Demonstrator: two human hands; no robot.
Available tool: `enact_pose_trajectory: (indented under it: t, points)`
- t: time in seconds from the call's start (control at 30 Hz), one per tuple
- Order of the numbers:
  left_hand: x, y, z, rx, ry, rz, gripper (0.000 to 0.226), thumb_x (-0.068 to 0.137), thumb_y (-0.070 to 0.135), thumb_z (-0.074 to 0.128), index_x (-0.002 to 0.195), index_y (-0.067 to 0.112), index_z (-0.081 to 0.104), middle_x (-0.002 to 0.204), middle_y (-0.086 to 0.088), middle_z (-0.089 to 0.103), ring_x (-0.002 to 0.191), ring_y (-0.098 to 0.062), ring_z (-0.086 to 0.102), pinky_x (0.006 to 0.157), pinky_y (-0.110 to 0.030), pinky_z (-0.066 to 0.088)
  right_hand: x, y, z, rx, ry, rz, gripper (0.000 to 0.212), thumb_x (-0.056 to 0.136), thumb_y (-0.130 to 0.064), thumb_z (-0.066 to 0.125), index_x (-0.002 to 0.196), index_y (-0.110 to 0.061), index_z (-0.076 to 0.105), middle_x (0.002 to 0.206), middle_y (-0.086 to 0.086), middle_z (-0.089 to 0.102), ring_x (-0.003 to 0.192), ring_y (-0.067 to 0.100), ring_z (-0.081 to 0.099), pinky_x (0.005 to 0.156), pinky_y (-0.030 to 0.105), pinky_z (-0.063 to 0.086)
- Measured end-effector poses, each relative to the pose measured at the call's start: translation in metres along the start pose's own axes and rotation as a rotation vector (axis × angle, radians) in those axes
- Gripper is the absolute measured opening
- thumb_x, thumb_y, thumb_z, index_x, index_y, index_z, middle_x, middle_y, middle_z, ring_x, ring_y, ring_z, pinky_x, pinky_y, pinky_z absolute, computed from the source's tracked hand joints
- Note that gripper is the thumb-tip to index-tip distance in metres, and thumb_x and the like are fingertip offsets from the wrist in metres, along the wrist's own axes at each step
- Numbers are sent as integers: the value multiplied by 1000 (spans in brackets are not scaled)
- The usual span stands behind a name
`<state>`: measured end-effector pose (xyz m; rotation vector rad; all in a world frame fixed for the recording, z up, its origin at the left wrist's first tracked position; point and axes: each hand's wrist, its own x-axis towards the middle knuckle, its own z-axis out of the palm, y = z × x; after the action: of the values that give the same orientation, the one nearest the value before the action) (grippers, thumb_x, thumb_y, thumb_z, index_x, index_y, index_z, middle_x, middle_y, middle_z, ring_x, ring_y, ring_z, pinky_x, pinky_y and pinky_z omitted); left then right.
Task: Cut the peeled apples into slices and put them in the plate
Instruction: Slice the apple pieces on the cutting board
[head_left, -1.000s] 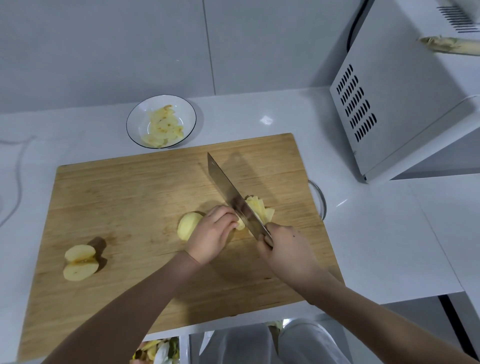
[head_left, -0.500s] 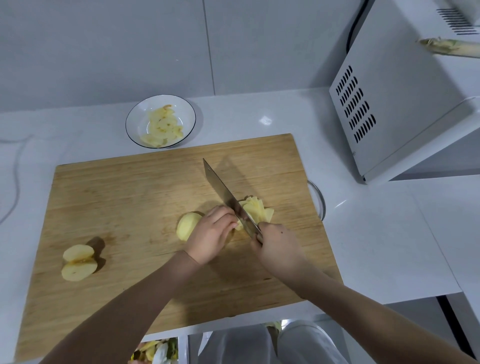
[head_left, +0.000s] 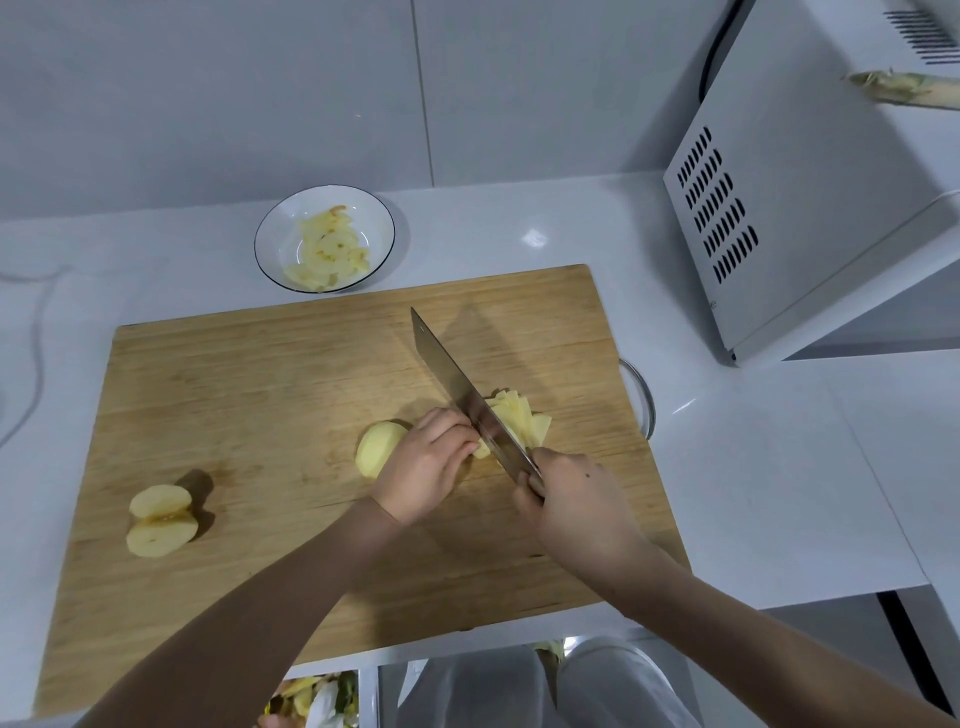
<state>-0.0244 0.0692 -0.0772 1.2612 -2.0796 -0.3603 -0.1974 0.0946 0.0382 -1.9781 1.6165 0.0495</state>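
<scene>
On the wooden cutting board (head_left: 260, 395) my left hand (head_left: 423, 465) presses down a peeled apple piece (head_left: 378, 448), fingertips against the blade. My right hand (head_left: 574, 506) grips the handle of a cleaver (head_left: 457, 389) whose blade stands in the apple. To the right of the blade lies a fan of thin cut slices (head_left: 519, 421). Two more peeled apple halves (head_left: 158, 519) rest at the board's left. A white plate (head_left: 382, 223) with several slices in it stands behind the board.
A white microwave (head_left: 810, 197) fills the back right of the white counter (head_left: 753, 467), with a pale stalk (head_left: 904, 91) on top. A metal loop handle (head_left: 641, 397) sticks out at the board's right edge. A bin with peelings (head_left: 317, 699) shows below the counter.
The cleaver has shifted slightly left and rocked down through the apple between cuts. My left hand stays put on the apple piece.
</scene>
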Motion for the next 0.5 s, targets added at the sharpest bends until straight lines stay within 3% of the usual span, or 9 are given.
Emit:
enact_pose_trajectory:
  t: [0.4, 0.5]
  points:
    - [0, -1, 0, 3, 4, 4, 19, 87, 12, 54, 83, -2, 68, 85, -13, 64, 85, -16, 51, 78, -24, 44, 18, -10, 13, -7, -28, 57, 15, 95, -24, 40, 83, -15, 39, 77, 2, 46, 70, 20, 46, 63, 28, 34]
    - [0, -1, 0, -2, -11, -5, 19, 88, 12, 54, 84, -1, 68, 86, -13, 64, 85, -17, 51, 78, -24, 44, 27, -13, 18, 27, 0, 58, 14, 94, -23, 41, 85, -14, 46, 77, 2, 47, 69, 20, 45, 63, 27, 33]
